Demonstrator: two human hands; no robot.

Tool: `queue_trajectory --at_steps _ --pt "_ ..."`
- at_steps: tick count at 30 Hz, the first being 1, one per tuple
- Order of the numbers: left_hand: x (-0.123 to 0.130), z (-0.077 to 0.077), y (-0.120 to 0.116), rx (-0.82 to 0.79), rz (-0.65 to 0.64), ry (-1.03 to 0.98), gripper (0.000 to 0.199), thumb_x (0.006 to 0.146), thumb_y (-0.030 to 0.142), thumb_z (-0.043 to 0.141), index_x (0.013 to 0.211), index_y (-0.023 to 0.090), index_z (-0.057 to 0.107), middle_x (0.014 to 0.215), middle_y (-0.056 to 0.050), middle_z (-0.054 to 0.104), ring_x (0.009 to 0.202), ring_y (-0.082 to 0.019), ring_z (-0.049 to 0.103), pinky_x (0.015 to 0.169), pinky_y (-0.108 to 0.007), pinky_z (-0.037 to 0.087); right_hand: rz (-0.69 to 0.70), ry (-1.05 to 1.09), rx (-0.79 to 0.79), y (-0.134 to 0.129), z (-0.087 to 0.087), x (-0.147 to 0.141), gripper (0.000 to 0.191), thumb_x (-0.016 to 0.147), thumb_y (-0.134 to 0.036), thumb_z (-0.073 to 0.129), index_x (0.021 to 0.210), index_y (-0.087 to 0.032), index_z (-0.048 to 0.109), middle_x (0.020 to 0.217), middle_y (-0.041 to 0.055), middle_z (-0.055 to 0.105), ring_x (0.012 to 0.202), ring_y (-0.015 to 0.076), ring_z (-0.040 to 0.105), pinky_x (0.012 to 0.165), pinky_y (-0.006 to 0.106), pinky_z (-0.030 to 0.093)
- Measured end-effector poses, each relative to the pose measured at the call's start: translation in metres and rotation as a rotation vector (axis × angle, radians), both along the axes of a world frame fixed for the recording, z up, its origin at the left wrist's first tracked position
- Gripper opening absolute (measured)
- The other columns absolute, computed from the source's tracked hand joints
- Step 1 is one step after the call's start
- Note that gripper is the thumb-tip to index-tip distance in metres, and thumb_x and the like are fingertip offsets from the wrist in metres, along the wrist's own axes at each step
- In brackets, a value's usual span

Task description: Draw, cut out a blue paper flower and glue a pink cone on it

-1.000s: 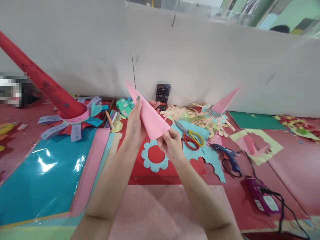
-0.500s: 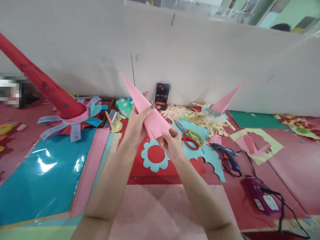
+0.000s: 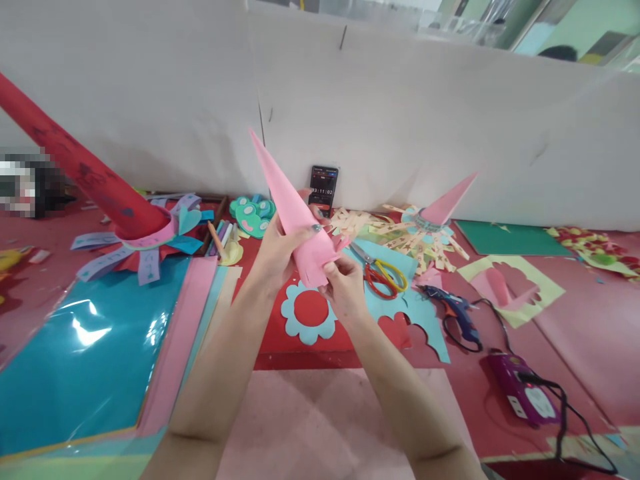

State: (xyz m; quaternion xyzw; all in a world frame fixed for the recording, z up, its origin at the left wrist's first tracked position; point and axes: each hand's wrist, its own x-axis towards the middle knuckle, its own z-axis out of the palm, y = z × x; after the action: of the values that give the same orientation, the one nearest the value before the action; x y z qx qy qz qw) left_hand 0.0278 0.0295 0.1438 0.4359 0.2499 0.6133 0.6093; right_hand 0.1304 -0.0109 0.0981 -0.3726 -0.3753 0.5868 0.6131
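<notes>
A pink paper cone (image 3: pixel 290 203) is held up over the table, its tip pointing up and left and its wide end cut into short tabs. My left hand (image 3: pixel 285 250) wraps round the cone's middle, thumb across the front. At the lower rim, my right hand (image 3: pixel 344 283) pinches one of the tabs; other tabs stick outward beside it. Below the hands a light blue scalloped ring (image 3: pixel 295 325) lies around a red circle (image 3: pixel 311 308) on red sheet material.
Scissors (image 3: pixel 383 277), a blue glue gun (image 3: pixel 457 313) and its cable lie to the right, near a purple power box (image 3: pixel 523 390). A phone (image 3: pixel 323 187) leans on the wall. A tall red cone (image 3: pixel 95 173) stands left; a smaller pink cone (image 3: pixel 447 203) stands at the back right.
The pink cone has turned in my hands and moved slightly right and down at its wide end. Folded-out tabs now show on its right side.
</notes>
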Motion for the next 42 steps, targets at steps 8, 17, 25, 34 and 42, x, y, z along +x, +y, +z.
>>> queue_trajectory --at_steps 8,17,25,34,42 --pt "0.005 -0.004 -0.003 0.022 -0.088 0.04 0.045 0.062 0.017 0.071 0.105 0.022 0.056 0.088 -0.001 0.063 0.086 -0.021 0.066 0.067 -0.03 0.055 -0.021 -0.104 -0.021 -0.001 0.0 0.0 0.058 0.052 -0.068 0.071 0.036 -0.019 0.044 0.028 -0.005 0.039 0.025 0.006 0.032 0.028 0.021 0.019" --pt "0.006 -0.006 -0.003 0.024 -0.091 0.048 0.035 0.063 0.018 0.071 0.095 0.019 0.056 0.09 -0.003 0.065 0.084 -0.021 0.067 0.064 -0.029 0.055 -0.05 -0.149 0.012 -0.002 0.001 0.003 0.057 0.058 -0.065 0.069 0.034 -0.019 0.046 0.029 -0.0018 0.045 0.024 0.0056 0.03 0.028 0.022 0.017" --pt "0.007 -0.006 -0.003 0.015 -0.078 0.036 0.036 0.062 0.018 0.071 0.096 0.02 0.058 0.086 -0.003 0.064 0.084 -0.022 0.067 0.065 -0.031 0.056 -0.067 -0.173 0.025 -0.003 0.0 0.003 0.06 0.066 -0.067 0.063 0.036 -0.019 0.045 0.028 -0.0023 0.044 0.023 0.0053 0.031 0.027 0.021 0.018" --pt "0.008 -0.009 0.0 0.022 -0.068 0.016 0.031 0.063 0.017 0.073 0.09 0.019 0.058 0.089 -0.002 0.064 0.082 -0.019 0.066 0.067 -0.029 0.055 -0.115 -0.168 0.046 -0.005 0.004 0.001 0.064 0.078 -0.07 0.046 0.039 -0.02 0.04 0.031 -0.0034 0.042 0.026 0.0056 0.033 0.027 0.02 0.02" --pt "0.008 -0.011 0.001 0.045 -0.121 -0.026 0.037 0.074 0.039 0.069 0.104 0.02 0.06 0.093 -0.005 0.067 0.091 -0.021 0.066 0.076 -0.029 0.054 -0.196 -0.074 0.034 -0.003 0.003 0.004 0.064 0.075 -0.069 0.052 0.037 -0.021 0.032 0.03 -0.0065 0.032 0.025 0.0043 0.028 0.026 0.02 0.02"
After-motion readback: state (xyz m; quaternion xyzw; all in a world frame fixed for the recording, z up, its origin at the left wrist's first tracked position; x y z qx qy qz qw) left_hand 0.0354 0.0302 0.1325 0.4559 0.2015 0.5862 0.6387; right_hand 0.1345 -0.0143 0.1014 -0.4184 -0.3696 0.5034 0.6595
